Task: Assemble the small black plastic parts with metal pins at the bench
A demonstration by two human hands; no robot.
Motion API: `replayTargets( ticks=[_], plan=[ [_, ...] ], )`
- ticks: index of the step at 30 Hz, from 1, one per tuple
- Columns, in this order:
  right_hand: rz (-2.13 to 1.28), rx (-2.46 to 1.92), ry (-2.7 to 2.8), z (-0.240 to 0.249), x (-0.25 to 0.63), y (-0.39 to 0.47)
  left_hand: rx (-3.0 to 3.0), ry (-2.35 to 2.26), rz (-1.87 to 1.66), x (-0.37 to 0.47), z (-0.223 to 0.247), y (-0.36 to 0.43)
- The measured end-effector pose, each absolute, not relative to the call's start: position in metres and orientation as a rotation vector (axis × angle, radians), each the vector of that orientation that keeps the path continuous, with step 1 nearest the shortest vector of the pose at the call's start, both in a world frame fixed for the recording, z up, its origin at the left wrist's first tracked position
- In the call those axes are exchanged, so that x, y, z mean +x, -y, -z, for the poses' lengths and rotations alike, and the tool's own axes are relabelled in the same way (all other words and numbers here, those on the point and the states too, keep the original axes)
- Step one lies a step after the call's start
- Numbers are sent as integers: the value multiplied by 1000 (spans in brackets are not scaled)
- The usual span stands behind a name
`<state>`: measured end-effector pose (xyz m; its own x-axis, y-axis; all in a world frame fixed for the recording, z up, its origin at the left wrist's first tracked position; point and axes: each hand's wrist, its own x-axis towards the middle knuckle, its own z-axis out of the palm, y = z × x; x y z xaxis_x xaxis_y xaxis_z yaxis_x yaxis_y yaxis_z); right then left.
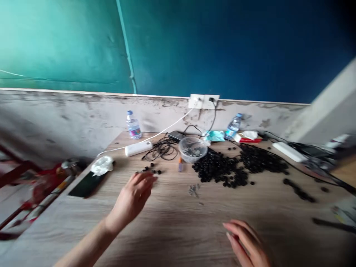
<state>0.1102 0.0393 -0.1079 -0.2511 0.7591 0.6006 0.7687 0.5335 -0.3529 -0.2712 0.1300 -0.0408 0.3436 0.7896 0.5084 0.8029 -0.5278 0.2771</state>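
My left hand reaches forward over the wooden table, fingers loosely together, its tips close to a small cluster of black round parts. It holds nothing that I can see. Low at the front, my right hand hovers with fingers spread and nothing in it. A big heap of the same black parts lies right of centre. A few small grey metal bits lie between the hands. The picture is motion-blurred.
A clear plastic bowl of metal pieces, a small orange-capped vial, a white power bank with tangled black cables, two water bottles, a black phone and a crumpled white tissue stand around. Red metal frames are left.
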Motion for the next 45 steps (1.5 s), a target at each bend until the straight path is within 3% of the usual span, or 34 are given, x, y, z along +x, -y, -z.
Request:
replayTargets(
  ticks=[5,12,22,28,34,45],
  plan=[
    [-150,-1286,1930,80,107,-47,-3018,1482,1005,-202,49,-117],
    [-375,-1283,1858,68,103,-59,-2976,1635,775,-140,56,-183],
    [-322,-1361,1722,73,151,-60,-2936,1608,418,-92,57,-203],
    [-319,-1350,1845,78,146,-74,-2941,1643,633,-107,54,-208],
    [-86,-1282,2365,65,93,-141,-2785,1805,937,-143,53,-198],
    [109,-1227,2646,76,56,-184,-2884,1814,1013,-151,58,-180]
  ],
)
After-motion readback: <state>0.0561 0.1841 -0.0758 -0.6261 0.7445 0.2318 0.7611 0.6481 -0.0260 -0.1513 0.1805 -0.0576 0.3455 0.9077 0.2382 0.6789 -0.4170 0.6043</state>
